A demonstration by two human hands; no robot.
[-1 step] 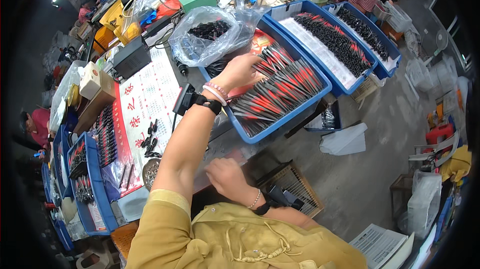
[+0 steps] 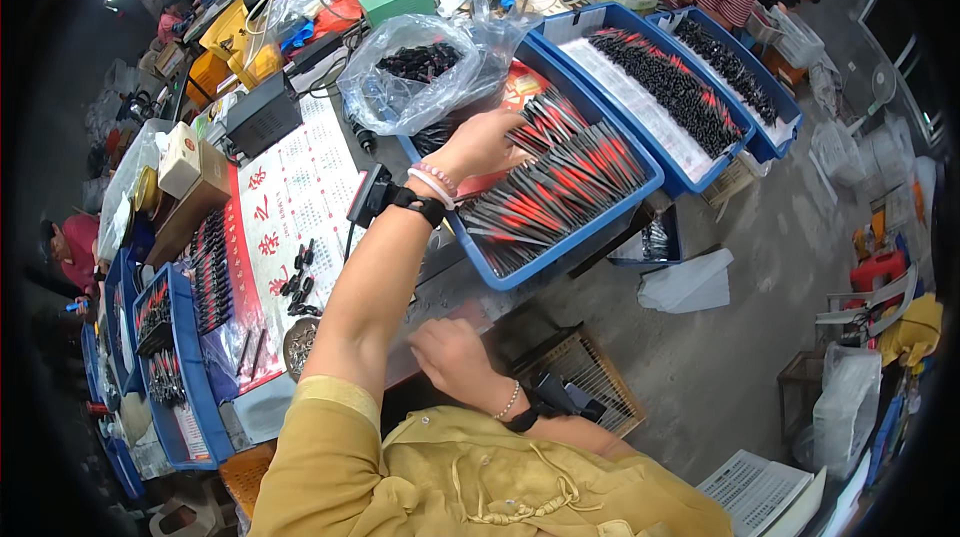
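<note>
Our left hand [image 2: 487, 143] reaches forward over the near blue bin [image 2: 498, 278], arm almost straight, palm down, fingers bent toward the sticks. We see it partly curled; its fingertips are hidden, so we cannot tell whether it has hold of anything. The black-and-red sticks [image 2: 553, 187] lie in that bin, at the left hand's fingers and to its right, far too many for us to count. Our right hand [image 2: 450, 351] hangs nearer our body, by the table edge, back upward and fingers loosely curled; we cannot tell if anything is in it.

Counting around the left hand, we find one clear bag [image 2: 379, 102] of black pieces just beyond it, and two more blue bins to its right: a middle bin [image 2: 694, 183] and an outer bin [image 2: 784, 144]. Left of the right hand we count one round dish [image 2: 288, 339] of small silvery parts and two thin dark rods [image 2: 258, 352]. Above that dish lies a cluster of loose black pieces [image 2: 297, 287], overlapping too much to number.
</note>
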